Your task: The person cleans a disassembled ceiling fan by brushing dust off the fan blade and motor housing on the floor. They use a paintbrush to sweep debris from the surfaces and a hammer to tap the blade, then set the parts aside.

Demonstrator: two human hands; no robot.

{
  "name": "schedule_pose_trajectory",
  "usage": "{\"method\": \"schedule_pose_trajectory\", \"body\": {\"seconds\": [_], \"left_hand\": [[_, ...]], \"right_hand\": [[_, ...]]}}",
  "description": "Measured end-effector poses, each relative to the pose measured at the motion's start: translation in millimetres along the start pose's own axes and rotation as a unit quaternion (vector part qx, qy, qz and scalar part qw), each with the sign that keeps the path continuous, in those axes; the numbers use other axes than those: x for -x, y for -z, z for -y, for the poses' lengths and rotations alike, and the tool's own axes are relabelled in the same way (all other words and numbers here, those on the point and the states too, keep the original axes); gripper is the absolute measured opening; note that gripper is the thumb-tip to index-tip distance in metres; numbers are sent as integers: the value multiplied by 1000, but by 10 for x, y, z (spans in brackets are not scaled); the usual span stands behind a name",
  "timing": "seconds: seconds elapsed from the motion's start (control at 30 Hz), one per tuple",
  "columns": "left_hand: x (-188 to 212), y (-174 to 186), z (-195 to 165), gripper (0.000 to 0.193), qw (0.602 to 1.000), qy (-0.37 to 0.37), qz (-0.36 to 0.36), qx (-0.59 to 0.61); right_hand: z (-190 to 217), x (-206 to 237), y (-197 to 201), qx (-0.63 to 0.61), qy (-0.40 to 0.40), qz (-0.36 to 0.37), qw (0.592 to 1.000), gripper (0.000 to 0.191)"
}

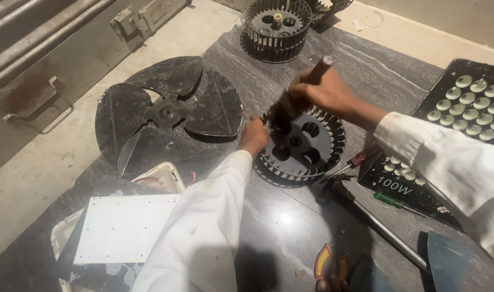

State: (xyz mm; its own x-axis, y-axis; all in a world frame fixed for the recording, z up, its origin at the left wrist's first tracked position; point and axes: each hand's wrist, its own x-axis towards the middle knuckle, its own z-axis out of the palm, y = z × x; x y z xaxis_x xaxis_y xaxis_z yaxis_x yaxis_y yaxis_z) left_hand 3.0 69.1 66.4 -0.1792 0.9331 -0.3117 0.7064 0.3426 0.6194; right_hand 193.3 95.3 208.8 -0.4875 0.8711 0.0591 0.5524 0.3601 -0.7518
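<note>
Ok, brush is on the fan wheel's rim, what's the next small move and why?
Probably turn the fan wheel a little with the left hand. The right hand holds the brush on the far-left vanes, and the near vanes still look dusty.

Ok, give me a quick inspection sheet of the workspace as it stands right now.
Surface: dark polished stone slab, dusty, on a pale floor.
Job's things: black blower wheel lying flat; brush-like tool pressed against its rim.
Clutter: flat fan blade, second blower wheel, white LED board, black LED panel, red-handled tool, green screwdriver, long metal rod.
Grippers: left hand steadies the wheel's rim; right hand grips the tool.
Cables: thin red wire by the LED housing.
Surroundings: metal frame at upper left.
</note>
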Motion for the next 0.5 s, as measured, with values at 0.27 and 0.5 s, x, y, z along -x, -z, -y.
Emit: {"method": "schedule_pose_trajectory", "body": {"seconds": [0.27, 0.5], "left_hand": [[105, 62, -39, 53, 1000, -26, 2, -4], [137, 11, -83, 46, 999, -43, -6, -22]], "right_hand": [[93, 79, -95, -137, -2, -33, 990, 20], [206, 29, -54, 3, 1, -32, 999, 23]]}}
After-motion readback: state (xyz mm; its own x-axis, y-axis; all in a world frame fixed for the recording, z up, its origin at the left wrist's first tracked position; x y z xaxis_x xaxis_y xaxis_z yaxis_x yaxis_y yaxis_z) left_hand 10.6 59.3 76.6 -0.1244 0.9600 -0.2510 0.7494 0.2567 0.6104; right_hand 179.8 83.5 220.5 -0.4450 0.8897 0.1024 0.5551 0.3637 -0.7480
